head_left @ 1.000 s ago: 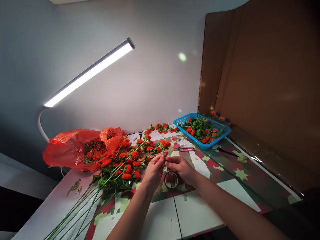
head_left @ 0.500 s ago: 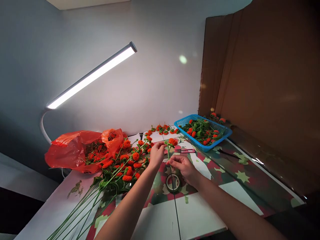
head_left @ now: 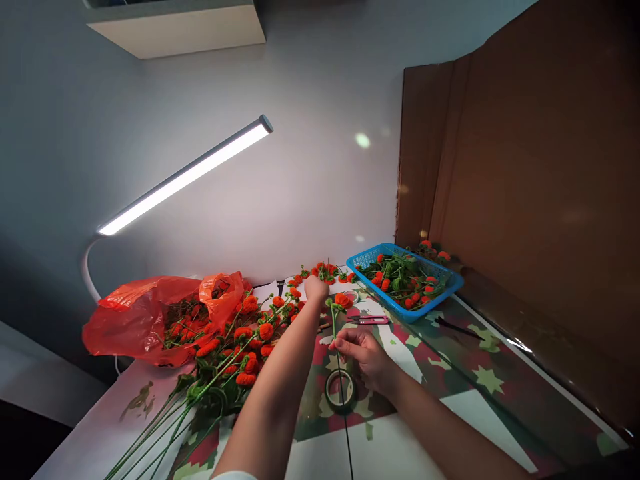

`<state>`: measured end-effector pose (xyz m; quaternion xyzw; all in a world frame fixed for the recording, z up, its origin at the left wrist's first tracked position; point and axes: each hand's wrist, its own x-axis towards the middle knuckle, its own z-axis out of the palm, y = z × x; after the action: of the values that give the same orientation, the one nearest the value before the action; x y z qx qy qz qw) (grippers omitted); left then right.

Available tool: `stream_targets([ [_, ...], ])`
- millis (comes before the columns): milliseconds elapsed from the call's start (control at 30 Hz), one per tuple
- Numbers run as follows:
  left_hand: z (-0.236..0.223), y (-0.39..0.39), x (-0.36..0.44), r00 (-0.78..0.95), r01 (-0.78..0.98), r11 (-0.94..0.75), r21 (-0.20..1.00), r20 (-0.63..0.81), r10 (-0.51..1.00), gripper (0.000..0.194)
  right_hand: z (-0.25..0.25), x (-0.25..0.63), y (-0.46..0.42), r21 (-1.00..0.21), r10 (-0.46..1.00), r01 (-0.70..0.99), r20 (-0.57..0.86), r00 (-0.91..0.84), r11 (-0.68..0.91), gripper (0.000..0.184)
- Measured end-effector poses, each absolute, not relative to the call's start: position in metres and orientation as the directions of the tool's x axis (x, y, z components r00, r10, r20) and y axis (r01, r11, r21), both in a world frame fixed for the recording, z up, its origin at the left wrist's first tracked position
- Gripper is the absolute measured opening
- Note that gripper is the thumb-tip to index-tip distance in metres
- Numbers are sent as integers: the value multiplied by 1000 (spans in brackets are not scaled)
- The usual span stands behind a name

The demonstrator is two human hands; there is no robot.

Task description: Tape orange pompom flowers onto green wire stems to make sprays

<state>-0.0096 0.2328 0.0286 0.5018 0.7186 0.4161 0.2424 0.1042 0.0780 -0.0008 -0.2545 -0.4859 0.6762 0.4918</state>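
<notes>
My right hand (head_left: 367, 358) pinches the green stem of an orange fuzzy flower (head_left: 343, 301), which stands upright above the fingers. My left hand (head_left: 317, 289) reaches to the back of the table, beside a row of small orange flower heads (head_left: 327, 272) with green bits. Its fingers point away and are hidden, so what they touch does not show. A roll of tape (head_left: 340, 392) is just below the right hand. Pink-handled snips (head_left: 367, 320) lie behind it, close to a second, pale ring-shaped roll (head_left: 351, 297).
A blue basket (head_left: 407, 313) of orange flowers stands at the back right. Left are a red plastic bag (head_left: 135, 313) of flowers and a pile of long-stemmed flowers (head_left: 246, 380). A lit lamp (head_left: 187, 177) hangs above; a cardboard sheet (head_left: 525, 167) walls the right side.
My left hand has left the flower and moved forward to the row of flower heads. The right hand still holds the stem. The whole view has tilted slightly upward.
</notes>
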Motion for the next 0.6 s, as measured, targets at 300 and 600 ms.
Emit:
stream_targets([
  [300, 38, 184, -18, -288, 31, -67, 997, 73, 955, 37, 3, 108, 80, -886, 929, -458, 111, -354, -69, 31],
  [600, 13, 37, -34, -212, -106, -78, 991, 54, 976, 33, 8, 113, 81, -930, 950, -367, 124, -288, 11, 29],
])
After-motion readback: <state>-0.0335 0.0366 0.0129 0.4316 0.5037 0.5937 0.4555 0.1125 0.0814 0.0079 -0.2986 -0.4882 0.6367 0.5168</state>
